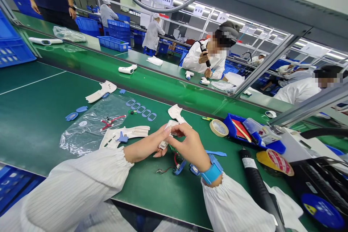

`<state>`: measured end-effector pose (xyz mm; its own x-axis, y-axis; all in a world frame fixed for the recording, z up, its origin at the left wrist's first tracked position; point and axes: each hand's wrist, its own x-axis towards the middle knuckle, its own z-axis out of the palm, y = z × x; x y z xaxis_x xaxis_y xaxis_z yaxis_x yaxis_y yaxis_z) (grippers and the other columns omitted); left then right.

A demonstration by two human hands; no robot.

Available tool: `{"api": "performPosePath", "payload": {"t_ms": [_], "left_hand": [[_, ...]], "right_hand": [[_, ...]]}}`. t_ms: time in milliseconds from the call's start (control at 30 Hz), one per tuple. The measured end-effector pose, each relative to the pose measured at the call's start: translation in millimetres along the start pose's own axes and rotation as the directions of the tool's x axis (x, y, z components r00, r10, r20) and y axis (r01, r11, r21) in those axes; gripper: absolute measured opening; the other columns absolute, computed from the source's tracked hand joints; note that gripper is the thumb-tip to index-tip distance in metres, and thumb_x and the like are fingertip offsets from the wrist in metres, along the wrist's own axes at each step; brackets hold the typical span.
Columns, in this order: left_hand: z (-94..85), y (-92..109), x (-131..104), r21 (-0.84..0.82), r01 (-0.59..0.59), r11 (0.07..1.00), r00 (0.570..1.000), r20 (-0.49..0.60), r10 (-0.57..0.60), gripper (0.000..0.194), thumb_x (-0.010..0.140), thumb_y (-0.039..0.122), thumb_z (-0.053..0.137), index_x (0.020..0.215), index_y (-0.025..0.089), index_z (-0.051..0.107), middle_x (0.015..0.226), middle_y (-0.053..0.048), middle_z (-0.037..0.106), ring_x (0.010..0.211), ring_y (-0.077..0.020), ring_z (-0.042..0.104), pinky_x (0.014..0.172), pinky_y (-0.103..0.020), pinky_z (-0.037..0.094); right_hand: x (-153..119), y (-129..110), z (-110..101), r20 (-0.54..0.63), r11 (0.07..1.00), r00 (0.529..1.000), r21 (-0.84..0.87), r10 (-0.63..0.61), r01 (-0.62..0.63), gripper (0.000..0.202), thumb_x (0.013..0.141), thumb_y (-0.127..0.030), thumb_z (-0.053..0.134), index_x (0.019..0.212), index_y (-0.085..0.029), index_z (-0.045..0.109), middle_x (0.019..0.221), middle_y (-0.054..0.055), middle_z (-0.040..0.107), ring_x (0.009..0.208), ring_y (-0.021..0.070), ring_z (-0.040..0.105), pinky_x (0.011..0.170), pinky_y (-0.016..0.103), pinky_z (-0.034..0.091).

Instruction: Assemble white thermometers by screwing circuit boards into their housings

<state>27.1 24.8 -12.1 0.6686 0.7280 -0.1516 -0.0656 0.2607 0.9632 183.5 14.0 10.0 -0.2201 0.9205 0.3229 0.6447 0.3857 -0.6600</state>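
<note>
Both my hands meet over the green worktop around a small white plastic part (164,144), which they partly hide. My left hand (152,140) closes on it from the left. From the right, my right hand (187,139), with a blue strap on the wrist, pinches its upper end. Under my right hand lie a green circuit board, red wires and a blue oval piece (179,168). Left of my hands rests a white handle-shaped shell half (133,131) with a blue trigger-like piece (123,137). Another white shell half (176,112) lies just beyond my hands.
A clear plastic bag (78,136) with red wires on it and several blue oval rings (140,109) lie left. At right are a tape roll (219,128), a blue parts bin (277,146) and a black electric screwdriver (252,177). A green conveyor belt (152,81) runs behind; a co-worker (195,56) sits beyond.
</note>
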Motion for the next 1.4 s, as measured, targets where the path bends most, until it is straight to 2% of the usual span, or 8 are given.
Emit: {"api": "performPosePath", "payload": {"t_ms": [400, 667, 767, 900, 1100, 1200, 1333, 1400], "left_hand": [[3.9, 8, -4, 0.058, 0.092, 0.994, 0.991, -0.106, -0.086, 0.060, 0.084, 0.059, 0.038, 0.133, 0.025, 0.028, 0.063, 0.005, 0.037, 0.055, -0.0099, 0.034, 0.050, -0.021, 0.028], [-1.9, 6, 2, -0.091, 0.008, 0.996, 0.996, -0.092, -0.017, 0.049, 0.084, 0.057, 0.042, 0.117, 0.021, 0.042, 0.057, 0.006, 0.040, 0.048, -0.0090, 0.037, 0.042, -0.019, 0.028], [-7.9, 11, 2, -0.089, -0.043, 0.995, 0.976, -0.218, 0.022, 0.043, 0.082, 0.056, 0.046, 0.104, 0.019, 0.048, 0.063, 0.003, 0.048, 0.050, -0.0095, 0.044, 0.041, -0.018, 0.030], [-17.7, 19, -4, -0.015, -0.137, 0.990, 0.890, -0.441, 0.116, 0.040, 0.082, 0.054, 0.048, 0.096, 0.017, 0.051, 0.074, 0.000, 0.054, 0.053, -0.0076, 0.046, 0.041, -0.017, 0.032], [-33.9, 26, -30, -0.145, -0.197, 0.970, 0.868, -0.485, 0.104, 0.034, 0.088, 0.047, 0.043, 0.101, 0.018, 0.053, 0.081, -0.003, 0.061, 0.056, -0.0101, 0.053, 0.044, -0.019, 0.039], [-60.4, 35, -60, -0.141, -0.267, 0.953, 0.777, -0.617, 0.126, 0.034, 0.093, 0.042, 0.034, 0.109, 0.020, 0.054, 0.084, -0.003, 0.065, 0.058, -0.0112, 0.055, 0.049, -0.022, 0.044], [-126.8, 42, -125, 0.070, -0.283, 0.957, 0.457, -0.867, 0.198, 0.038, 0.094, 0.046, 0.026, 0.109, 0.025, 0.055, 0.075, 0.003, 0.068, 0.056, -0.0114, 0.055, 0.045, -0.021, 0.040], [-162.0, 34, -159, 0.193, -0.193, 0.962, 0.360, -0.898, 0.253, 0.035, 0.093, 0.047, 0.029, 0.107, 0.028, 0.054, 0.076, 0.004, 0.068, 0.064, -0.0146, 0.058, 0.048, -0.025, 0.039]], "right_hand": [[-2, -5, 4, -0.049, 0.976, 0.993, -0.191, -0.111, 0.099, 0.007, 0.067, -0.021, 0.058, 0.072, -0.018, 0.056, 0.071, 0.003, 0.057, 0.071, 0.0176, 0.053, 0.065, 0.030, 0.044], [-4, 1, 9, -0.117, 0.999, 0.993, -0.023, -0.029, 0.027, 0.011, 0.068, -0.025, 0.060, 0.076, -0.019, 0.055, 0.074, 0.002, 0.061, 0.069, 0.0157, 0.055, 0.067, 0.030, 0.047], [-4, 5, 5, -0.136, 0.999, 0.990, 0.025, 0.034, -0.030, 0.014, 0.069, -0.029, 0.061, 0.078, -0.018, 0.056, 0.075, 0.002, 0.064, 0.068, 0.0150, 0.058, 0.067, 0.029, 0.049], [-3, 14, 3, -0.065, 0.988, 0.994, -0.122, 0.092, -0.099, 0.017, 0.071, -0.034, 0.061, 0.078, -0.018, 0.059, 0.075, 0.002, 0.064, 0.070, 0.0156, 0.059, 0.066, 0.029, 0.048], [-1, 24, 4, 0.031, 0.980, 0.996, -0.184, 0.086, -0.079, 0.026, 0.075, -0.041, 0.059, 0.087, -0.018, 0.063, 0.077, 0.005, 0.066, 0.072, 0.0187, 0.060, 0.064, 0.032, 0.047], [-5, 25, -2, 0.024, 0.984, 0.995, -0.158, 0.092, -0.087, 0.025, 0.079, -0.039, 0.055, 0.092, -0.019, 0.062, 0.081, 0.005, 0.066, 0.075, 0.0189, 0.060, 0.067, 0.033, 0.049], [-16, 31, -11, 0.074, 0.988, 0.990, -0.112, 0.118, -0.109, 0.022, 0.080, -0.037, 0.054, 0.090, -0.020, 0.063, 0.085, 0.005, 0.066, 0.078, 0.0192, 0.061, 0.068, 0.033, 0.050], [-20, 34, -13, 0.103, 0.988, 0.987, -0.108, 0.122, -0.110, 0.021, 0.080, -0.036, 0.054, 0.090, -0.021, 0.063, 0.086, 0.005, 0.066, 0.078, 0.0194, 0.062, 0.067, 0.033, 0.051]]}}
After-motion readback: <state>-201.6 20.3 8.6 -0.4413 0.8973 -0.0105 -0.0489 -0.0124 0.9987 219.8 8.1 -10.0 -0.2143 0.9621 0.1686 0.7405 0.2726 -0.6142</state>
